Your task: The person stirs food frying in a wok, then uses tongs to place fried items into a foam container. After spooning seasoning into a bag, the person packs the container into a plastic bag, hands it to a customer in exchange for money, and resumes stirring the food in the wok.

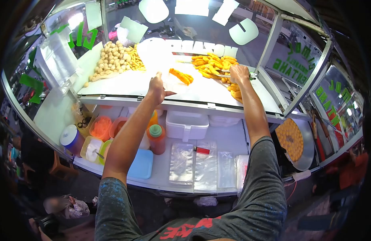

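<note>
My left hand (156, 89) reaches over the white display tray (125, 86), fingers up and thumb pointing right. It appears to hold a clear plastic bag, hard to make out in the glare, around some orange-yellow fried pieces (181, 76). In my right hand (239, 74) is a pair of metal tongs (220, 74), its handle end poking out past my fist. The tongs' tips point left into a pile of golden fried pieces (212, 63) on the tray's right side.
Round brown balls (113, 58) and yellow strips (135, 60) lie at the tray's left. Below stand a sauce bottle (156, 140), a white box (187, 125), a blue lid (140, 164) and plastic bags (205, 166). A frying pan (310, 150) of balls sits right.
</note>
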The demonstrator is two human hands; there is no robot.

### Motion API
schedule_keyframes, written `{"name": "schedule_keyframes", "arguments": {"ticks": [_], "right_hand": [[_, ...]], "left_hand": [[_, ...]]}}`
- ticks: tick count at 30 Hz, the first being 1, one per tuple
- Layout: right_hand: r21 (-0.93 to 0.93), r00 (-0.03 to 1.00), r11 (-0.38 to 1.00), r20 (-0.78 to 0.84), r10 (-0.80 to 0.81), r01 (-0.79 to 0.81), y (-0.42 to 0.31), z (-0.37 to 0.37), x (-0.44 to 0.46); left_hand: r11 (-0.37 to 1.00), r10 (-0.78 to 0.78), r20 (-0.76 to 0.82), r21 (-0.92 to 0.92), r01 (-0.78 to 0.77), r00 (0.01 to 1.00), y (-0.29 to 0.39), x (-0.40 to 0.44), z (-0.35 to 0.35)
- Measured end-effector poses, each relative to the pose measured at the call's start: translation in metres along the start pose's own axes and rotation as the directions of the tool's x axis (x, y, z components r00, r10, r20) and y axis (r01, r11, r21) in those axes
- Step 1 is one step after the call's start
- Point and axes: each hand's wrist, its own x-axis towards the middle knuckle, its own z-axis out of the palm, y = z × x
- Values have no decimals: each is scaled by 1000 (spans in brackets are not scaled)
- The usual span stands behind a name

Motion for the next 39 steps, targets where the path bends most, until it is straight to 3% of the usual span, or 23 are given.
{"name": "schedule_keyframes", "arguments": {"ticks": [2,5,6,9,11,12,15,21,22,23,25,28,29,31,37,39], "right_hand": [[34,1000,999,-5,4,-4,11,-1,-1],[276,990,961,-140,17,22,33,-35,-25],[313,994,948,-107,-17,49,40,-49,-24],[594,944,745,-81,-320,304,50,-91,-24],[574,913,755,29,-406,317,33,-128,-42],[531,882,748,2,-472,399,24,-136,-48],[597,870,721,74,-487,353,13,-128,-37],[818,893,499,-40,-448,287,51,-103,-23],[820,933,529,-19,-360,221,57,-93,-16],[804,955,575,34,-295,149,61,-83,-9],[423,987,894,0,-161,146,52,-66,-10],[-14,999,999,12,-32,32,12,-46,-28],[-72,996,996,-72,-60,55,4,-30,-24],[-115,998,993,-42,-37,32,-15,-10,-15],[-57,981,997,-184,-67,58,-16,7,-22],[-41,990,998,-132,-55,50,-7,2,-27]], "left_hand": [[1000,9,6,-7,-9,1000,-1,4,-3],[1000,-20,10,6,20,1000,0,-2,6],[1000,-27,19,8,27,999,2,-6,9],[999,-43,42,-2,43,998,-3,4,9],[999,-34,61,-20,36,998,-7,10,6],[999,-23,73,-35,25,997,-8,9,5],[993,6,122,-114,8,993,-9,5,-3],[987,55,160,-158,-29,986,-1,-10,-20],[987,55,162,-158,-29,985,2,-11,-22],[987,56,166,-160,-29,984,4,-14,-23],[985,58,134,-167,-35,989,4,-14,-21],[988,64,59,-144,-55,996,1,-14,-17],[988,57,34,-144,-52,998,0,-14,-15],[988,45,13,-149,-42,999,0,-17,-12],[992,23,-15,-126,-25,1000,0,-18,-14],[996,20,-48,-90,-25,999,0,-15,-14]]}}
